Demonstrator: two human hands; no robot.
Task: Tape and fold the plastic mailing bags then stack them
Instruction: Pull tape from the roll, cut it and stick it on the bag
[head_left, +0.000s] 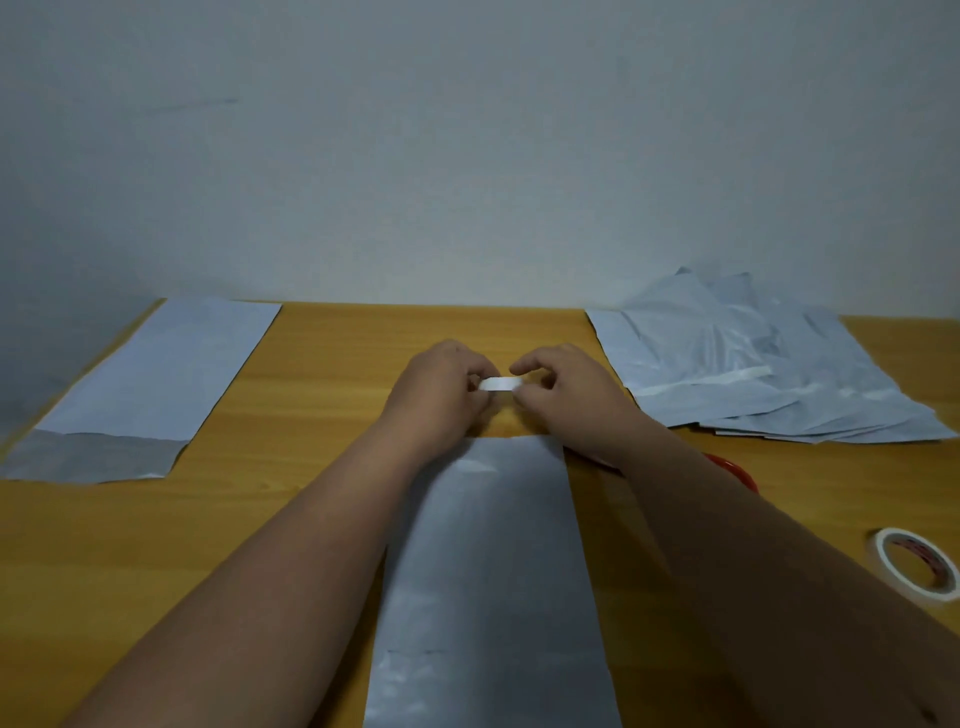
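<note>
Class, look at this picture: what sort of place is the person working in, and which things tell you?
Probably a small packing workstation: a wooden table against a bare wall, a loose pile of mailing bags, and a tape roll.

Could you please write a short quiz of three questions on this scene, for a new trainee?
1. True or false: both hands hold the tape strip beyond the far end of the middle bag.
2. Where does the loose pile of bags lie?
A. far left
B. far right
C. under the arms
3. Fill in: the tape roll lies at the table's ____ edge.

Key:
1. True: the left hand and right hand pinch its ends.
2. B; the flat bag lies far left.
3. right
</note>
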